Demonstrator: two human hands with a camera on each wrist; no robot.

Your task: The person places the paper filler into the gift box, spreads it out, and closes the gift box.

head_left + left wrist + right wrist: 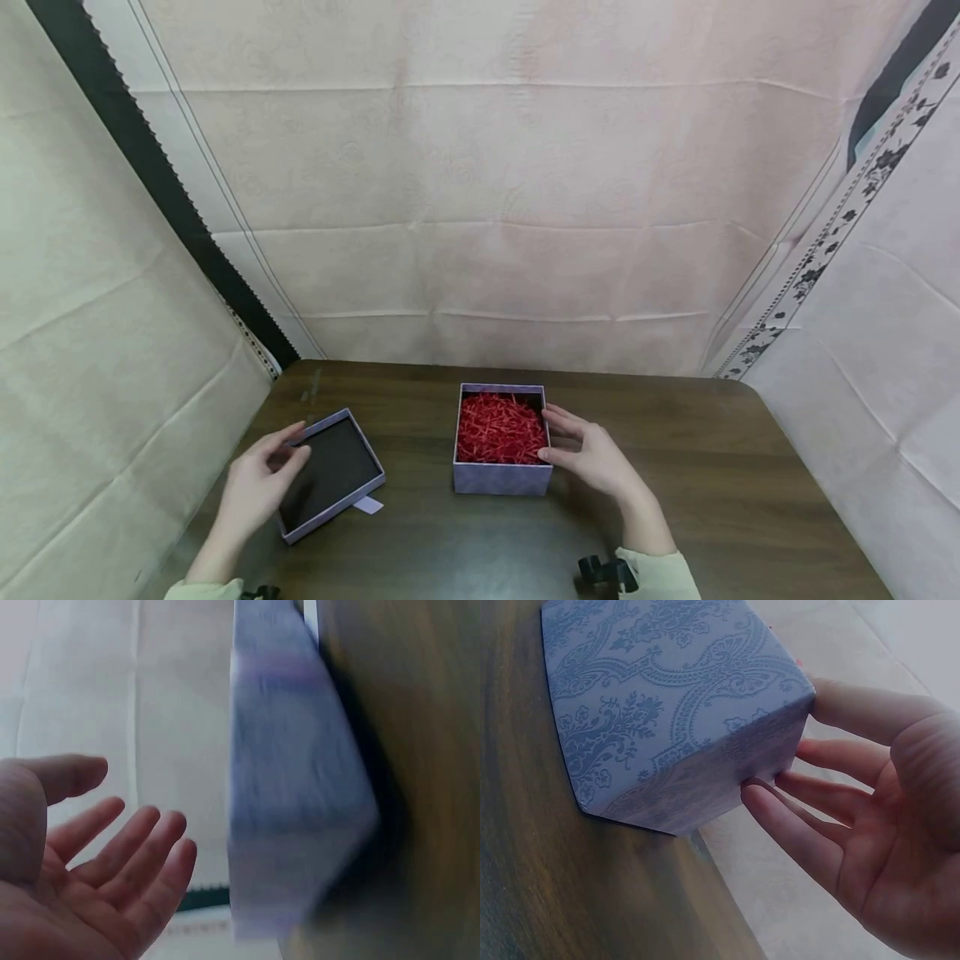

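A purple-blue patterned gift box (502,479) stands upright on the table, filled with red shredded paper (501,427). At its right side is my right hand (596,458). In the right wrist view, the fingertips of that hand (889,825) touch the wall of the box (682,697), with the fingers fairly straight. The box lid (333,467) lies left of the box, dark hollow side up, turned at an angle. My left hand (258,479) hovers at the lid's left edge. In the left wrist view its relaxed fingers (161,866) show apart from the blurred lid (292,757), holding nothing.
The dark wooden table (420,550) bears the box and lid. A pale ribbon tab (368,505) sticks out from the lid's near edge. Light cloth (510,192) hangs behind the table and on both sides, close to its edges.
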